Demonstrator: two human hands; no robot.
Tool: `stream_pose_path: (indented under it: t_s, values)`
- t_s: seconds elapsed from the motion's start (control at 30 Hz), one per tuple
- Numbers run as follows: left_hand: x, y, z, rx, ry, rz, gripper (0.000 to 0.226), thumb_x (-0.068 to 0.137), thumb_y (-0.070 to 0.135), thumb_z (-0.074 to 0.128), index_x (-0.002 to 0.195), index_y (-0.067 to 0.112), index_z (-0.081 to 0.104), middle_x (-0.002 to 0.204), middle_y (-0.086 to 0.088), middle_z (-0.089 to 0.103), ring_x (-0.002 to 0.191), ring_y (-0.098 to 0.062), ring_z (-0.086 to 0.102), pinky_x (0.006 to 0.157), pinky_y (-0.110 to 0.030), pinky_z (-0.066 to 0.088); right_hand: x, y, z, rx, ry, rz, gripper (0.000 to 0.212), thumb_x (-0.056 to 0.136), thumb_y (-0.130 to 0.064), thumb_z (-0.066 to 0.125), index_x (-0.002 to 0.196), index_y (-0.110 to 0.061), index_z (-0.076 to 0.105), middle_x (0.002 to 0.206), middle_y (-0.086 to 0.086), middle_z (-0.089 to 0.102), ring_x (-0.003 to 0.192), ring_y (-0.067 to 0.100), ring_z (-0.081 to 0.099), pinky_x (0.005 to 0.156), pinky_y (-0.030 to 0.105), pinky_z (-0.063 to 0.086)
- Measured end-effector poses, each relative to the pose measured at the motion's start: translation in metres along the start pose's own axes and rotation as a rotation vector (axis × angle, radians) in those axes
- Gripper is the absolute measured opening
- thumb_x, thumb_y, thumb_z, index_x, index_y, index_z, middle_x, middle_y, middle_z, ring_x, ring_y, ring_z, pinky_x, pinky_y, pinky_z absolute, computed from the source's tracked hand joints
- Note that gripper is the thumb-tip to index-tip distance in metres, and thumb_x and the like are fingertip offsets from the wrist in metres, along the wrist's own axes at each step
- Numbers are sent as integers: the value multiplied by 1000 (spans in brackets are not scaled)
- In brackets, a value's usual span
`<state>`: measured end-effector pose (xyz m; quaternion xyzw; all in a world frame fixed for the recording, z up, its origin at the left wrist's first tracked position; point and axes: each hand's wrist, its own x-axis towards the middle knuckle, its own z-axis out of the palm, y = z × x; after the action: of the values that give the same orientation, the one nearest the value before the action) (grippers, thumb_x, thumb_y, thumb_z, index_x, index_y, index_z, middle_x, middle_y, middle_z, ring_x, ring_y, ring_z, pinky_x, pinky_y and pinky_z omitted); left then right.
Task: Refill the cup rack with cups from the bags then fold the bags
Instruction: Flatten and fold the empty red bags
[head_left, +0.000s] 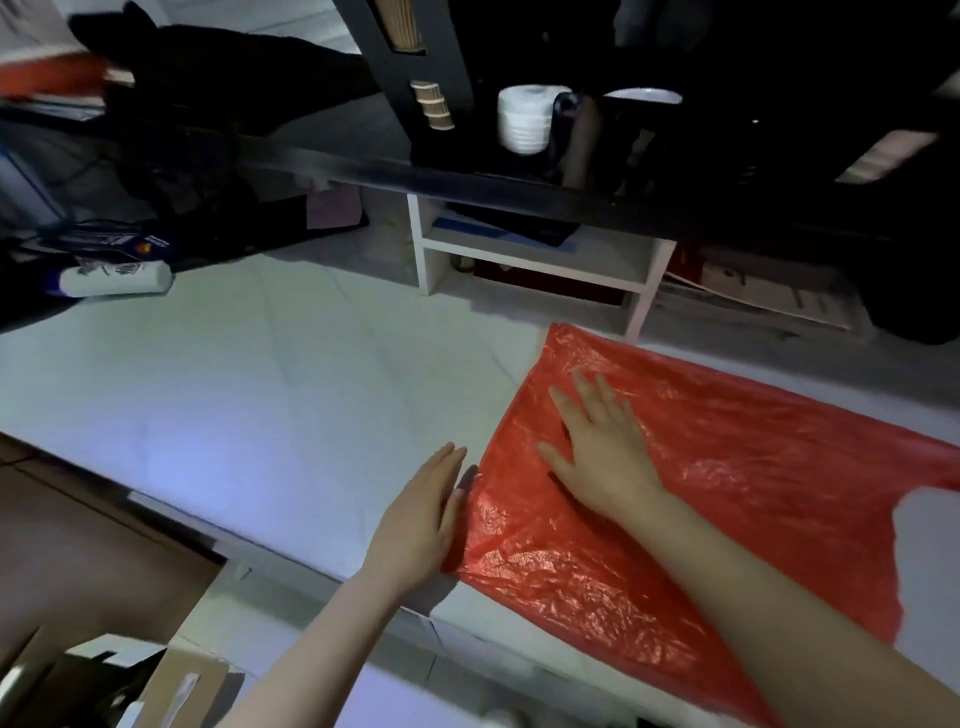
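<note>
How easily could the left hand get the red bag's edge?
Probably easily: the left hand sits open right at the edge of the red bag, nothing between; the right hand presses flat farther in.

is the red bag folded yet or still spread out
Spread out. The red bag lies flat on the white surface, the right hand pressing flat on it; no fold shows.

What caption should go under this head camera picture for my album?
Right hand presses a red plastic bag flat on the white surface while the left hand rests at its edge.
</note>
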<state>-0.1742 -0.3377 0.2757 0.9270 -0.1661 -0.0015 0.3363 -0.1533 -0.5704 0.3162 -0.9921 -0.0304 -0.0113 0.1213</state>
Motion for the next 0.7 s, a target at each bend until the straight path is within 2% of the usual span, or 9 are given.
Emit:
stream_pose_path:
  t_s: [0.1, 0.2, 0.27, 0.33, 0.4, 0.43, 0.53, 0.6, 0.7]
  values:
    - [-12, 2, -1, -54, 52, -22, 50, 86, 12, 42, 133, 21, 51, 144, 4, 43, 134, -15, 40, 103, -20, 29, -51, 10, -13, 140, 49, 51, 47, 90, -40, 56, 134, -27, 49, 147, 1, 35, 138, 23, 27, 113, 33, 20]
    - [-12, 20, 4, 36, 18, 44, 48, 88, 11, 47, 135, 21, 50, 146, 1, 41, 136, -18, 36, 107, -23, 25, -92, 20, -26, 153, 41, 51, 34, 92, -35, 57, 124, -25, 60, 137, -2, 48, 127, 17, 41, 109, 29, 27]
    - [-17, 34, 12, 106, -4, 114, 43, 94, 19, 50, 137, 17, 47, 149, -2, 38, 139, -20, 30, 111, -24, 14, -122, 21, -31, 180, 16, 58, 38, 94, -43, 50, 127, -27, 58, 140, -5, 48, 131, 16, 39, 111, 34, 29]
    - [-27, 43, 20, 164, -74, 161, 49, 96, 32, 48, 142, 17, 41, 153, -5, 31, 143, -21, 21, 115, -30, 8, -154, 19, -32, 171, -44, 58, 57, 88, -63, 38, 135, -33, 49, 148, -9, 39, 139, 15, 30, 115, 39, 24]
    - [-37, 44, 28, 235, -172, 174, 60, 96, 51, 37, 148, 22, 29, 157, -4, 20, 146, -22, 11, 116, -33, 4, -187, 23, -28, 44, -124, 40, 84, 75, -82, 23, 144, -36, 35, 152, -15, 24, 145, 14, 17, 118, 40, 10]
    - [-42, 43, 31, 292, -223, 164, 69, 92, 63, 24, 150, 25, 20, 159, -2, 12, 146, -22, 4, 117, -33, 1, -201, 28, -24, -33, -149, 37, 88, 73, -85, 24, 146, -36, 30, 153, -15, 20, 145, 15, 13, 118, 41, 5]
    - [-50, 40, 34, 469, -294, 185, 100, 66, 85, -13, 150, 32, -1, 159, -1, -5, 146, -24, -8, 117, -36, -6, -233, 46, -11, -130, -122, 146, 68, 87, -60, 47, 148, -35, 28, 156, -10, 24, 145, 17, 18, 117, 41, 9]
    - [-53, 39, 32, 500, -318, 179, 104, 60, 88, -15, 147, 33, -10, 158, -2, -10, 146, -26, -11, 117, -38, -7, -249, 63, -9, -140, -82, 262, 54, 96, -38, 46, 147, -36, 29, 154, -11, 28, 143, 14, 24, 115, 35, 15]
    - [-56, 39, 29, 517, -354, 191, 110, 54, 94, -9, 144, 31, -19, 158, -4, -13, 145, -28, -12, 117, -41, -7, -270, 86, -17, -164, -9, 367, 51, 93, -16, 48, 142, -29, 43, 146, -4, 45, 133, 18, 42, 108, 36, 31]
